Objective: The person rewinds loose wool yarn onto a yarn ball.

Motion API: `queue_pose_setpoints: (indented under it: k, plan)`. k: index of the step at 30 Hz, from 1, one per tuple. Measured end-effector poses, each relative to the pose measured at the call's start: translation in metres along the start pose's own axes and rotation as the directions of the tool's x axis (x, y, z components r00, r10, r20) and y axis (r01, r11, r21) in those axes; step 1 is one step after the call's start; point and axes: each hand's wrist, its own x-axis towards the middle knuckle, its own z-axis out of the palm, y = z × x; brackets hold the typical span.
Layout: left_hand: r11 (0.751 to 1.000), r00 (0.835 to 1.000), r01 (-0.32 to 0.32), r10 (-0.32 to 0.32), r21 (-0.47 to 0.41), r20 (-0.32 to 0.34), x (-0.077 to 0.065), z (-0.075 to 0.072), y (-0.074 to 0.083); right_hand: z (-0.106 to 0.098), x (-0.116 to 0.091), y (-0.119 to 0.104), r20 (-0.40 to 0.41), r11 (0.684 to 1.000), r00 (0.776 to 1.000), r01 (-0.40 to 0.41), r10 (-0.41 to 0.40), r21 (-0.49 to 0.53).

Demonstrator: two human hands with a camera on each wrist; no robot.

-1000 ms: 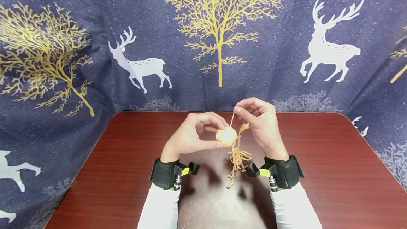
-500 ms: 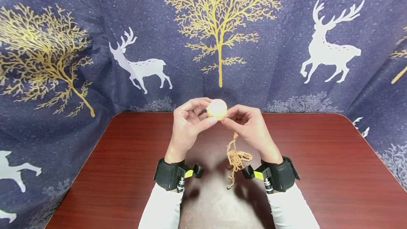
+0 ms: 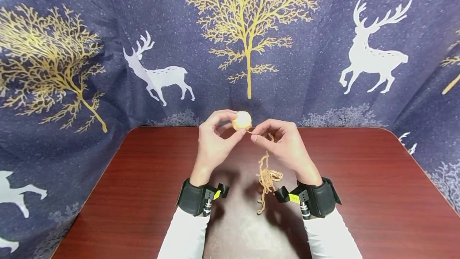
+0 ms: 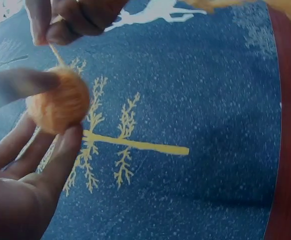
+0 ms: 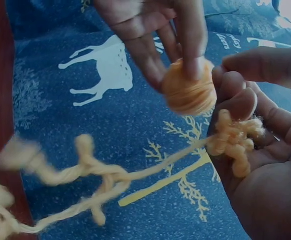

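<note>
A small ball of orange-yellow yarn (image 3: 242,120) is pinched between the thumb and fingers of my left hand (image 3: 217,141); the left wrist view shows the wound strands on the yarn ball (image 4: 60,102). Just right of it, my right hand (image 3: 278,143) pinches the short strand (image 4: 57,54) that runs from the ball. A crumpled bunch of yarn (image 5: 235,137) lies against the right palm. From there a loose, tangled length of yarn (image 3: 266,179) hangs down below the right hand.
Both hands are over a reddish-brown table (image 3: 151,163) with rounded corners. Behind it hangs a dark blue cloth (image 3: 215,75) printed with deer and trees. Each wrist wears a black strap (image 3: 192,197) with a small camera.
The ball has moved up and left from its place a second ago. My right hand came down from above right to beside it, still holding the strand. The tangle hangs in about the same spot.
</note>
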Motion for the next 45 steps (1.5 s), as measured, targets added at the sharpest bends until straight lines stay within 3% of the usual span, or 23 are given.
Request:
queue_pose_setpoints:
  k: [3, 5, 9, 12, 13, 15, 16, 18, 22, 26, 28, 30, 34, 38, 41, 45]
  plan:
    - [0.998, 0.993, 0.009, -0.017, 0.067, 0.120, -0.001, -0.002, -0.001, -0.003, 0.000, 0.001, -0.041, 0.998, 0.999, -0.027, 0.030, 0.061]
    - [0.995, 0.975, 0.022, -0.043, 0.097, 0.220, -0.001, -0.004, -0.001, -0.005, 0.000, 0.002, -0.069, 0.993, 0.996, -0.044, 0.052, 0.107]
    - [0.995, 0.901, 0.061, -0.089, 0.079, 0.425, -0.003, -0.008, -0.001, -0.007, 0.000, 0.003, -0.127, 0.981, 0.989, -0.053, 0.077, 0.189]
    - [0.992, 0.837, 0.121, -0.082, -0.036, 0.540, -0.004, -0.010, 0.001, -0.007, 0.001, 0.005, -0.150, 0.972, 0.986, -0.034, 0.070, 0.231]
    - [0.986, 0.823, 0.143, -0.073, -0.081, 0.564, -0.005, -0.010, 0.003, -0.007, 0.001, 0.005, -0.155, 0.971, 0.986, -0.027, 0.065, 0.238]
    - [0.970, 0.808, 0.177, -0.047, -0.166, 0.587, -0.005, -0.011, 0.006, -0.007, 0.002, 0.007, -0.151, 0.968, 0.987, -0.016, 0.056, 0.250]
    - [0.959, 0.808, 0.190, -0.033, -0.208, 0.588, -0.004, -0.012, 0.008, -0.007, 0.002, 0.007, -0.147, 0.967, 0.988, -0.015, 0.054, 0.255]
    - [0.937, 0.827, 0.199, -0.004, -0.286, 0.562, -0.004, -0.013, 0.010, -0.007, 0.003, 0.008, -0.132, 0.964, 0.990, -0.018, 0.055, 0.266]
    - [0.884, 0.903, 0.172, 0.035, -0.436, 0.428, -0.002, -0.011, 0.013, -0.005, 0.004, 0.011, -0.105, 0.972, 0.992, -0.041, 0.067, 0.233]
    - [0.834, 0.972, 0.104, 0.031, -0.541, 0.235, -0.001, -0.006, 0.014, -0.002, 0.005, 0.014, -0.088, 0.989, 0.994, -0.048, 0.061, 0.139]
    - [0.820, 0.990, 0.077, 0.005, -0.567, 0.142, 0.000, -0.004, 0.014, -0.001, 0.005, 0.014, -0.077, 0.997, 0.996, -0.044, 0.049, 0.069]
    - [0.820, 0.998, 0.055, -0.029, -0.570, 0.054, 0.001, -0.002, 0.013, 0.000, 0.004, 0.013, -0.050, 0.999, 0.998, -0.035, 0.035, -0.007]
    - [0.851, 0.991, 0.031, -0.096, -0.524, -0.097, 0.003, 0.000, 0.011, 0.001, 0.002, 0.011, 0.030, 0.991, 0.999, -0.013, 0.017, -0.130]
    - [0.941, 0.977, 0.011, -0.081, -0.339, -0.195, 0.004, 0.000, 0.007, 0.002, 0.000, 0.005, 0.090, 0.985, 0.996, 0.003, 0.013, -0.175]
    - [0.993, 0.979, -0.004, -0.020, -0.117, -0.202, 0.003, -0.001, 0.002, 0.001, -0.002, 0.001, 0.088, 0.988, 0.996, 0.016, -0.002, -0.157]
    - [0.993, 0.993, -0.012, 0.026, 0.114, -0.118, 0.001, -0.005, -0.003, -0.002, -0.002, 0.000, 0.017, 0.999, 0.999, 0.032, -0.032, -0.037]
